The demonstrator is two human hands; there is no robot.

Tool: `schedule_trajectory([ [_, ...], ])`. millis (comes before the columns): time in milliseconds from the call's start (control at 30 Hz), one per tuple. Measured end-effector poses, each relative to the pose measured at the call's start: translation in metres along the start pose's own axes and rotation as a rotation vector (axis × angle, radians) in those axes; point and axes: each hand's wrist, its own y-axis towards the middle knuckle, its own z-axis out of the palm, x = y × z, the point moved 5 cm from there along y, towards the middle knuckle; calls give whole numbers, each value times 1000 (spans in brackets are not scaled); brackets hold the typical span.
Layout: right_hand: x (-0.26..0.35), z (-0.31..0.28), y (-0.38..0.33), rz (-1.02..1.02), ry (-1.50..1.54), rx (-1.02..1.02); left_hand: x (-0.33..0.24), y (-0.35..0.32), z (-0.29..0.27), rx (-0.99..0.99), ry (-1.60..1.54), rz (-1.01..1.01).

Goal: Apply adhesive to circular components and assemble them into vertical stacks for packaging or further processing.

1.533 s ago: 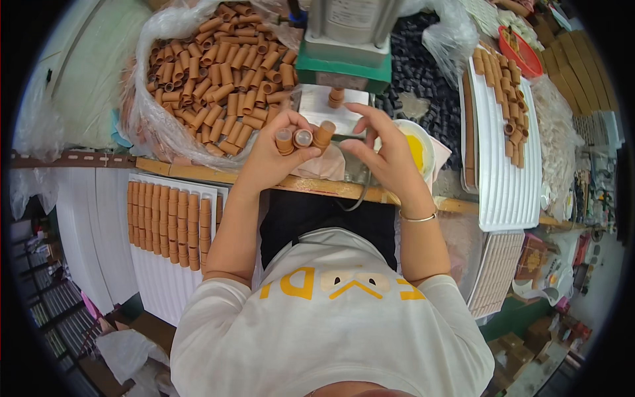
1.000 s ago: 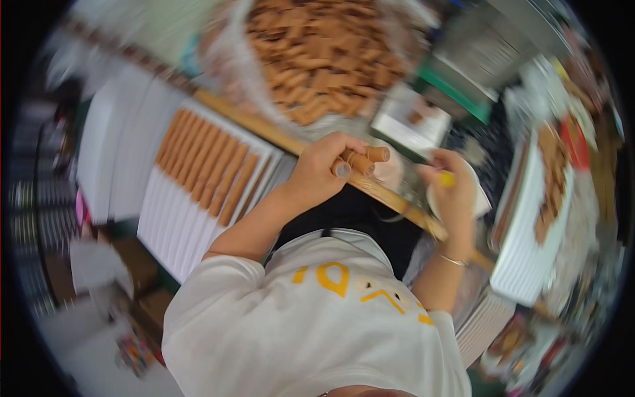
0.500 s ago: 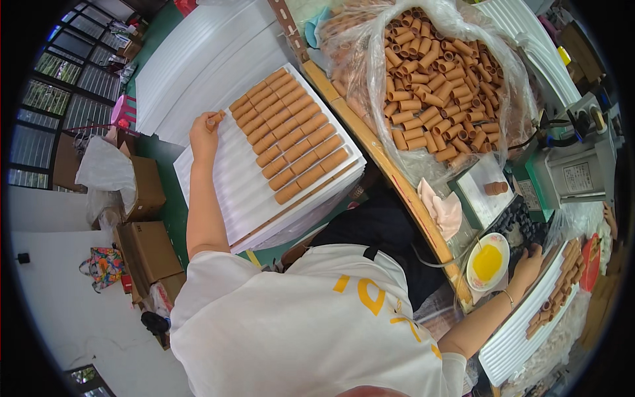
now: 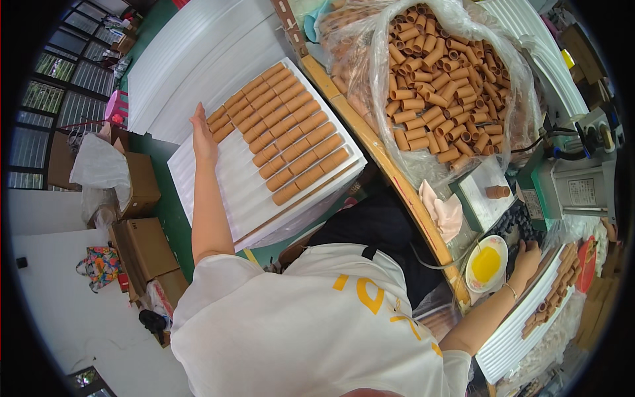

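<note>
My left hand (image 4: 204, 137) is open, its fingers stretched out flat along the left end of rows of short clay-brown tubes (image 4: 278, 126). Those tubes lie end to end in the grooves of a white ridged tray (image 4: 225, 192). Nothing shows in its fingers. On the other side, my right hand (image 4: 526, 261) lies between a bowl of yellow liquid (image 4: 486, 264) and a second white ridged tray (image 4: 497, 351) with more tubes (image 4: 552, 291). A gap shows between its thumb and fingers, and I see nothing held there.
A big clear plastic bag (image 4: 380, 73) full of loose tubes sits on the wood-edged bench (image 4: 390, 162). Near it are a pink cloth (image 4: 444, 215), a single upright-looking stepped tube piece (image 4: 497, 192) and a grey-green machine (image 4: 575, 182). Cardboard boxes (image 4: 149, 251) stand at left.
My left hand has moved slightly up and let go of the tube it pinched; its fingers are now straight. More tubes lie at the left end of the far rows. My right hand has barely shifted.
</note>
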Motion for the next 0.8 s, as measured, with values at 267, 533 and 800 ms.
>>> schedule_trajectory([
  [267,-17,-21,-19,38,467,-285,-72,-35,50,-256,560,636],
  [533,-6,-59,-71,36,799,-308,-134,-134,323,765,650,983],
  [800,51,-73,-122,-159,824,-334,-96,-145,353,884,866,962],
])
